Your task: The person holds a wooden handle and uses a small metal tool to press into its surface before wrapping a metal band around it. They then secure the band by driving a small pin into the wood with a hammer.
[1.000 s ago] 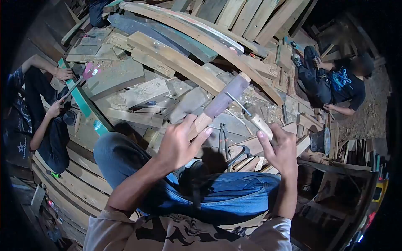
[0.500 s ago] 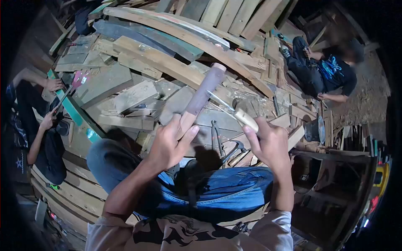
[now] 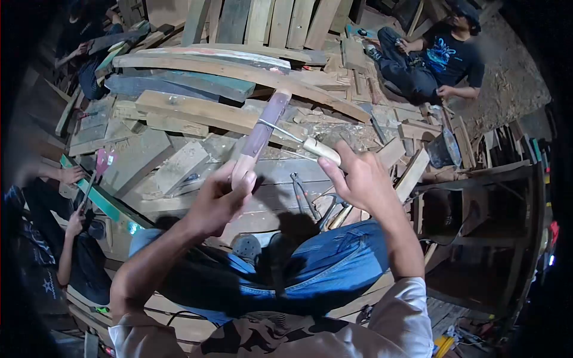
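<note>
My left hand (image 3: 224, 197) is closed round the bare lower end of a wooden piece (image 3: 265, 128) with a purple-painted face, which slants up and to the right. Closed on the pale handle of a thin metal tool (image 3: 321, 151) is my right hand (image 3: 361, 179). The metal shaft of the tool reaches left to the purple face, and its tip lies at or over that face. Below the two hands are pincers (image 3: 304, 194) and a hammer (image 3: 328, 212), both near my knees.
Planks (image 3: 197, 113) and offcuts cover the ground ahead. A bucket (image 3: 443, 149) stands at right, above a wooden shelf (image 3: 477, 238). Co-workers sit at upper right (image 3: 444, 59) and left (image 3: 65, 227); another is at upper left (image 3: 86, 45). A green board (image 3: 104, 206) lies at left.
The view has shifted, bringing the upper-left person into sight. The wooden piece stands more upright, and the tool shaft now crosses its purple face at a flatter angle.
</note>
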A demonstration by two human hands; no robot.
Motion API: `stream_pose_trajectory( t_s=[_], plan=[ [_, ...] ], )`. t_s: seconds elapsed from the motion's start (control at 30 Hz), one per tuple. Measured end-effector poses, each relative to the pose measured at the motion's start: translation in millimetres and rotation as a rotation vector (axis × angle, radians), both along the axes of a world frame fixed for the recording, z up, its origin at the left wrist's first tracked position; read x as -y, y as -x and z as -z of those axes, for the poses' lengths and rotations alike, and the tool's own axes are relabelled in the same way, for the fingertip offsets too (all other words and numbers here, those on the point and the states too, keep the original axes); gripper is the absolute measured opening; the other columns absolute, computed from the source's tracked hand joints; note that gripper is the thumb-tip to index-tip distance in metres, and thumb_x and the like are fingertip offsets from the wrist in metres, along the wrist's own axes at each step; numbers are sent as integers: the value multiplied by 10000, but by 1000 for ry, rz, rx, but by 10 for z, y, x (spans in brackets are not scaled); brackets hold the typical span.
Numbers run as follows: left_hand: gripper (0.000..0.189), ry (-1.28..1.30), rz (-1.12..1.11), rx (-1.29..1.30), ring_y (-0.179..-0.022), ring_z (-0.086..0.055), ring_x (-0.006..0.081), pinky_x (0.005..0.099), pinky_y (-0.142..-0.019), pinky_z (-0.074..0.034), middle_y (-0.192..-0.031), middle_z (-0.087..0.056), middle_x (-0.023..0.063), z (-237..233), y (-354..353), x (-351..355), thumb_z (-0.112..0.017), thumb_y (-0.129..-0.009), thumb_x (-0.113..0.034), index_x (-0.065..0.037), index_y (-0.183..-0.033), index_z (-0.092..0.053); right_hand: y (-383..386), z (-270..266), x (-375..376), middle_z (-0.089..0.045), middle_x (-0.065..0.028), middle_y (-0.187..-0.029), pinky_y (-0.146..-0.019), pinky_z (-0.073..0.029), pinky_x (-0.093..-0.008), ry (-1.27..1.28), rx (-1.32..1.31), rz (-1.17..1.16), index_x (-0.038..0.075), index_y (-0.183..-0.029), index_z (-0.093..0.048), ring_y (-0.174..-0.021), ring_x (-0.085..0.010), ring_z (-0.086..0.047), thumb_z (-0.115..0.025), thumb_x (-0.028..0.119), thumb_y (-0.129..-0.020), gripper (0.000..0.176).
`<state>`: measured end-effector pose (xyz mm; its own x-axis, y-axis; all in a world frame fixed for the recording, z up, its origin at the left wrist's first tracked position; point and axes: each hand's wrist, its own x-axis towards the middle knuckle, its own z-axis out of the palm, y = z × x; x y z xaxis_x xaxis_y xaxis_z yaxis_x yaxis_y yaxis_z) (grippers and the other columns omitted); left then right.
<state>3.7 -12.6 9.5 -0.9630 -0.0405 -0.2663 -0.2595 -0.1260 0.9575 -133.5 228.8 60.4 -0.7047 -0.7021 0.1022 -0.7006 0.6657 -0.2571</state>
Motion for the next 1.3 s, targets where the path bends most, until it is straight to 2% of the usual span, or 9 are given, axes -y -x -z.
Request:
stream_pose_trajectory(
  t_s=[0.2, 0.23, 0.33, 0.43, 0.67, 0.73, 1.13, 1.27, 1.3],
  plan=[
    [250, -28, 122, 30, -522, -477, 51, 225, -446, -367, -713, -507, -23, -156, -91, 89, -618, -999, -283, -85, -1076, -488, -31, 47, -44, -599, -213, -561, -569, -512, -536, 101, 15, -5, 10, -965, -591, -584, -448, -638, -572, 413, -970, 404],
    [235, 24, 41, -7, -511, -484, 61, 236, -427, -370, -727, -511, -15, -21, -97, 77, -626, -993, -259, -85, -1076, -493, -29, 36, -36, -604, -215, -572, -569, -513, -532, 107, 18, 15, 10, -977, -590, -587, -446, -640, -578, 405, -968, 396],
    [331, 96, -57, -173, -763, -533, 78, 259, -671, -459, -827, -559, 23, 41, -111, 98, -668, -966, -264, -14, -1134, -528, -97, 36, -7, -613, -221, -593, -564, -516, -517, 107, 23, -22, 10, -1003, -584, -587, -438, -645, -590, 385, -967, 377],
    [369, 156, -101, -134, -864, -512, 92, 275, -782, -446, -889, -581, 42, 83, -178, 78, -664, -967, -302, 18, -1117, -558, -123, 69, 40, -610, -220, -588, -535, -511, -497, 75, -2, -49, 2, -987, -574, -557, -431, -638, -607, 341, -963, 341],
    [483, 285, -114, -130, -885, -556, 144, 330, -802, -478, -943, -619, 113, 112, -290, 97, -646, -963, -395, 58, -1116, -577, -122, 62, 81, -577, -199, -547, -518, -489, -496, 116, -66, -101, 29, -914, -568, -547, -414, -627, -605, 327, -969, 304],
    [507, 296, -83, -105, -891, -561, 155, 334, -811, -480, -953, -622, 140, 26, -302, 94, -640, -963, -403, 66, -1144, -571, -66, 11, 55, -581, -197, -560, -528, -494, -500, 43, -9, 28, 36, -930, -577, -549, -418, -627, -611, 339, -964, 307],
    [547, 97, -10, 69, -758, -498, 87, 275, -679, -456, -824, -564, 13, -89, -306, 137, -645, -968, -383, 63, -1258, -516, -153, 82, 112, -614, -215, -603, -546, -504, -508, 33, 51, -70, 29, -944, -583, -578, -417, -653, -601, 360, -966, 333],
    [512, 410, -80, -228, -704, -602, 180, 346, -672, -490, -770, -611, 151, 274, -301, 148, -646, -961, -368, 66, -1195, -510, -51, 72, 95, -592, -207, -558, -549, -498, -520, 64, 29, 71, 26, -945, -590, -580, -436, -643, -605, 356, -962, 331],
    [458, 444, -95, -220, -664, -663, 296, 400, -633, -501, -709, -601, 226, 230, -297, 147, -633, -965, -344, 66, -1127, -510, -75, 95, 113, -594, -207, -561, -544, -497, -516, 86, 15, 48, 25, -938, -587, -570, -437, -636, -603, 352, -965, 328]
  ],
)
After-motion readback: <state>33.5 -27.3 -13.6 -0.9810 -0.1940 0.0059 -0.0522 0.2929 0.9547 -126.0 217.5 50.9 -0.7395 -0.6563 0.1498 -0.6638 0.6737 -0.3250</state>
